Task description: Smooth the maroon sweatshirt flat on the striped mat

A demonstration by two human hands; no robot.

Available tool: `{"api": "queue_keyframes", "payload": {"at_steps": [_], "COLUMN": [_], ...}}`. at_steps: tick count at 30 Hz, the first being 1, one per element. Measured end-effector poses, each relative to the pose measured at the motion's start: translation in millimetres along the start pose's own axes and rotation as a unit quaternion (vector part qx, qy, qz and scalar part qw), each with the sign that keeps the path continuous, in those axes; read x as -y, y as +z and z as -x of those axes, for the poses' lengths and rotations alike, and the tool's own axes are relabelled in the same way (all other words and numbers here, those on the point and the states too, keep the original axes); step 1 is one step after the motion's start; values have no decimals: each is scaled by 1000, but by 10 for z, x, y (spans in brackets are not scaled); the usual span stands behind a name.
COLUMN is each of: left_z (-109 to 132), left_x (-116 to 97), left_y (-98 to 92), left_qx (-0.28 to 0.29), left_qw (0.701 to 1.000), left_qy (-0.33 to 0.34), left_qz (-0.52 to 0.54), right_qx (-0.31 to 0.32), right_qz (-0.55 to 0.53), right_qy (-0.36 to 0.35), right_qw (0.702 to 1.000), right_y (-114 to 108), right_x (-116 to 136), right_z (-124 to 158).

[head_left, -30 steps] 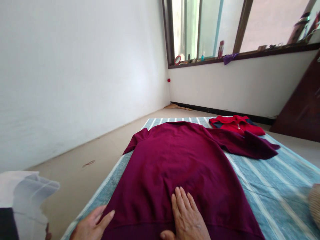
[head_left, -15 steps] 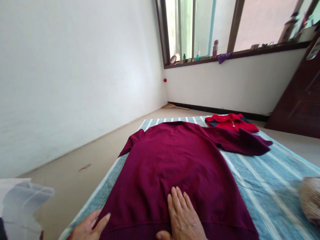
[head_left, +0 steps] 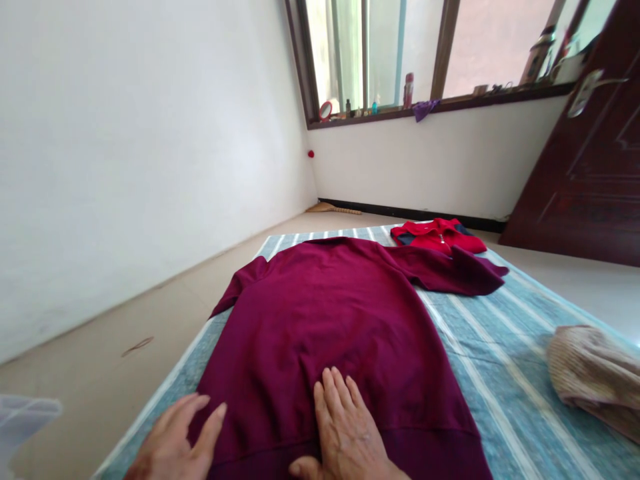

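Observation:
A maroon long-sleeved sweatshirt (head_left: pixel 320 320) lies spread on a blue-and-white striped cloth (head_left: pixel 505 373), its hem toward me and its sleeves out to both sides. A few soft wrinkles run across its lower half. My right hand (head_left: pixel 345 427) rests flat on the fabric just above the hem, fingers stretched out. At the sweatshirt's lower left edge is my left hand (head_left: pixel 180 437), its thumb over the fabric and apart from the fingers. Whether the left fingertips press on the cloth beneath is hard to tell.
A folded red and navy garment (head_left: pixel 440 237) sits at the far right, partly under the right sleeve. Beige knitted fabric (head_left: pixel 590 367) lies at right. Translucent plastic (head_left: pixel 25 417) shows at lower left. A broom (head_left: pixel 330 209) lies by the wall; a brown door (head_left: pixel 585 167) stands right.
The view has shifted to the right, bringing more of the beige fabric and door into sight. My left thumb and fingers have lifted slightly apart at the edge; my right hand stays flat.

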State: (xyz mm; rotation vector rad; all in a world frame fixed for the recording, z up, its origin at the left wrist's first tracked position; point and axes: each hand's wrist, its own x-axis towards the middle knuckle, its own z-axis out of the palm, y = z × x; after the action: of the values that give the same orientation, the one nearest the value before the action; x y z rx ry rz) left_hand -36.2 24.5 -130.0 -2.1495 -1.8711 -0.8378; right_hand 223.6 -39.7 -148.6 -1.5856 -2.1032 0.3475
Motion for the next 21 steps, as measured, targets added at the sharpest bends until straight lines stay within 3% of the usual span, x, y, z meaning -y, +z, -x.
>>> {"api": "queue_keyframes", "payload": {"at_steps": [4,7,14,21], "left_z": [-131,-169,-140,-74], "left_x": [-770,-1138,-1538,-1763], "left_y": [170,356,590,648], "left_qx": [-13,5,102,250], "left_qw": [989,977,959,938], "left_qy": [131,197,264,239], "left_qz": [66,79,7,-32], "right_qx": [-81,-116,-62,-33], "right_qz": [18,40,96,104], "right_qy": [-16,-14,52,111], "right_qw": [996,992,992,988], "right_y": [-11,-148,-711,-1049], "right_x": [-24,-74,-416,-726], "right_z": [26,44,-24,-174]}}
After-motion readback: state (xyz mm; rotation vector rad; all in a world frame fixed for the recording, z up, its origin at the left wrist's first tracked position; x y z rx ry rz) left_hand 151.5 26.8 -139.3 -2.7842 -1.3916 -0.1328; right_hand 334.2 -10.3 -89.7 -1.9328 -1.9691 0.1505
